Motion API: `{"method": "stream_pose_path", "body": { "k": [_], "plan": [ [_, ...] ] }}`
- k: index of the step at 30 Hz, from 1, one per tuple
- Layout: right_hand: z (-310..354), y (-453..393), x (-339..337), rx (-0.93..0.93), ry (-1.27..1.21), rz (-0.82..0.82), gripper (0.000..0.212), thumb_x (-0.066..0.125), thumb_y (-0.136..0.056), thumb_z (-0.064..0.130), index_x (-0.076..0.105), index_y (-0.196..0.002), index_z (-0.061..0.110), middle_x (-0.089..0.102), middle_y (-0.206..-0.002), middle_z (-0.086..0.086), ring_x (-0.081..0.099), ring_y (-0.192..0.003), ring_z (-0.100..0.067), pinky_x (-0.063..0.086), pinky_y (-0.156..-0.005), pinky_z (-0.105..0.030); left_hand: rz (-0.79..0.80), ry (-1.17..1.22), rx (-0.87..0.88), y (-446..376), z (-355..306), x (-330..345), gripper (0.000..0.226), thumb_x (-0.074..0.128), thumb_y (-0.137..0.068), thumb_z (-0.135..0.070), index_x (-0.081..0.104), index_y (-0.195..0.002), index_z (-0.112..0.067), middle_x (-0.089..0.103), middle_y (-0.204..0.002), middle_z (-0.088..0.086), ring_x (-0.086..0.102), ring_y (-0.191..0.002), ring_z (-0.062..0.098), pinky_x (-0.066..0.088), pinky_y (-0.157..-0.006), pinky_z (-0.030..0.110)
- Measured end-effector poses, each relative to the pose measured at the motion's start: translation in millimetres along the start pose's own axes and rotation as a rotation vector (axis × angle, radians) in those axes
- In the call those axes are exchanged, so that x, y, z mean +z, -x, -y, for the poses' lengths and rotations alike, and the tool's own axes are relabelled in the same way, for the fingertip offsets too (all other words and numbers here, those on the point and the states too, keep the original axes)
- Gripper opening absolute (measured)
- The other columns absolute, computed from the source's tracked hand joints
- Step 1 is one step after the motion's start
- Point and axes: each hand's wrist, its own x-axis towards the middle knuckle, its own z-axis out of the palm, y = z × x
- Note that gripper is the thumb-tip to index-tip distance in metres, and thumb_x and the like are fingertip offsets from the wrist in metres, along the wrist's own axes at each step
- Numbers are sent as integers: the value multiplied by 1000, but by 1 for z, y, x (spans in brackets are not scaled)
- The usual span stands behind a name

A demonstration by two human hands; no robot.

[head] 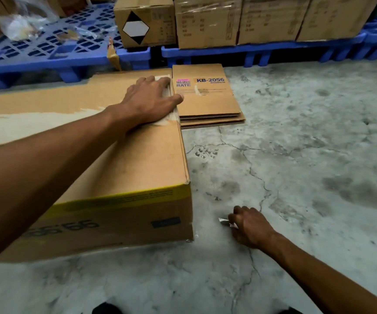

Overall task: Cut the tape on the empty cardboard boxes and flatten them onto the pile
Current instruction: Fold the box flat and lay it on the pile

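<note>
The left hand (pixel 152 98) presses flat on the large brown cardboard box's (pixel 137 159) far edge, while the right hand (pixel 249 225) pinches a small silvery blade (pixel 223 220) above the grey concrete floor (pixel 307 155).

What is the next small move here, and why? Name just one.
Probably bring the right hand, which pinches a small blade low over the floor, up to the taped seam on the big box. The left hand rests flat on that box's top, which stands unflattened beside the pile.
</note>
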Motion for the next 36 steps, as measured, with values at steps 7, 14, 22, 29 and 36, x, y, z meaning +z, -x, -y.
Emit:
{"method": "stream_pose_path", "body": {
  "k": [7, 14, 22, 29, 36],
  "plan": [
    [6, -73, -147, 154, -698, -475, 16, 59, -88, 18, 72, -84, 10, 74, -85, -7, 66, -78, -19, 53, -73, -32, 103, -35, 134, 31, 27, -30, 64, 37, -92, -61, 39, -144, -23, 37, -150, 7, 34, -137, 23, 32, -109, 42],
    [92, -111, -290, -235, -568, -566, 18, 57, -93, 24, 71, -97, 15, 68, -90, 2, 61, -85, -13, 50, -77, -31, 61, -87, 129, 85, 91, -58, 42, 42, -93, -55, 61, -105, -19, 55, -101, -1, 52, -85, 14, 43, -68, 30],
    [149, -113, -275, -403, -370, -372, 42, 40, -96, 49, 68, -82, 21, 66, -79, 3, 58, -74, -15, 47, -67, -35, -17, 150, 71, 106, 109, -68, 37, 50, -88, -57, 43, -68, -26, 52, -69, -5, 47, -66, 15, 35, -57, 32],
    [133, -109, -328, -340, -648, 407, 28, 52, -96, 29, 75, -101, 15, 74, -102, -2, 65, -92, -18, 51, -91, -39, 181, 285, 137, 126, 109, -126, 39, 77, -68, -54, 55, -83, -25, 53, -83, -6, 47, -72, 9, 38, -60, 26],
    [155, -123, -318, -432, -153, 414, 37, 34, -103, 21, 45, -137, 12, 47, -141, -1, 45, -124, -13, 31, -105, -26, 258, 336, 178, 140, 118, -155, 36, 77, -71, -50, 57, -72, -20, 54, -69, -5, 47, -63, 7, 37, -56, 29]
  ]
}}
